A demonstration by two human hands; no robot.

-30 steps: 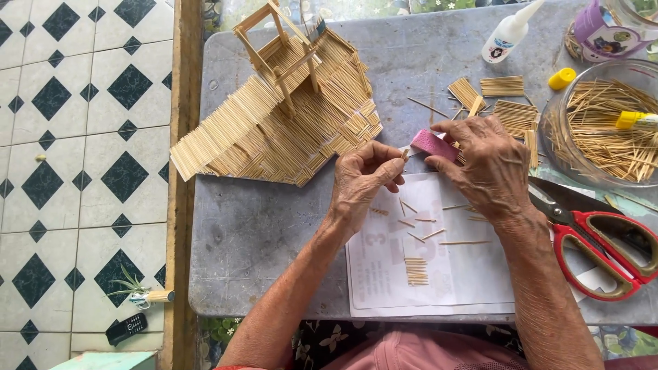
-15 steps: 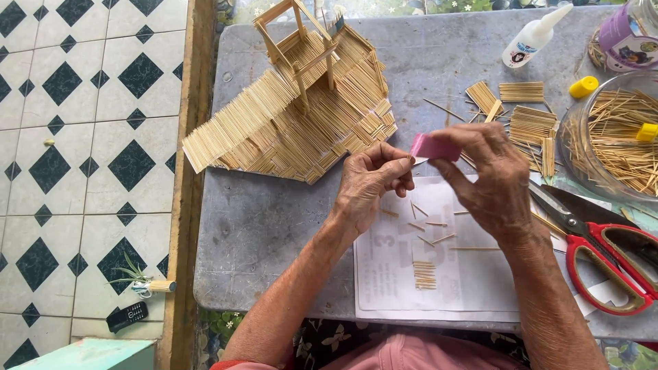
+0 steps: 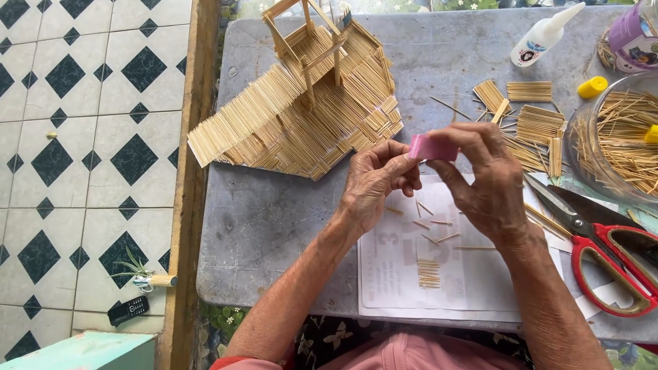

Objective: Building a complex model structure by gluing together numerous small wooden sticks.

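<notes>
Two hands meet over one small pink block (image 3: pixel 433 148), held up above the grey table (image 3: pixel 274 219) just beyond the far edge of a white paper sheet (image 3: pixel 397 274). The right hand (image 3: pixel 483 181) pinches the block from above and behind, thumb under it and fingers curled over its top. The left hand (image 3: pixel 373 181) comes in from the other side, its fingertips closed together against the block's left end; whether something thin sits between those fingertips I cannot tell.

Below the hands, on the paper, lie a few loose short sticks (image 3: pixel 432 229) and a small glued bundle of sticks (image 3: pixel 428 273). To the right of the paper rest red-handled scissors (image 3: pixel 603 247), blades pointing up toward the hands.

Farther back and to the left stands a stick-built model house (image 3: pixel 301 103), with a sloping roof of close-laid sticks and an open frame rising at its top. On the right side of the table are flat panels of glued sticks (image 3: pixel 538 123), a clear bowl (image 3: pixel 582 154) full of loose sticks, a yellow cap (image 3: pixel 592 87), a white glue bottle (image 3: pixel 545 38) lying tilted, and a purple container (image 3: pixel 634 38) at the corner.

Left of the table runs a black-and-white tiled floor (image 3: pixel 82 137), with a small dark phone (image 3: pixel 128 310) lying on it.
</notes>
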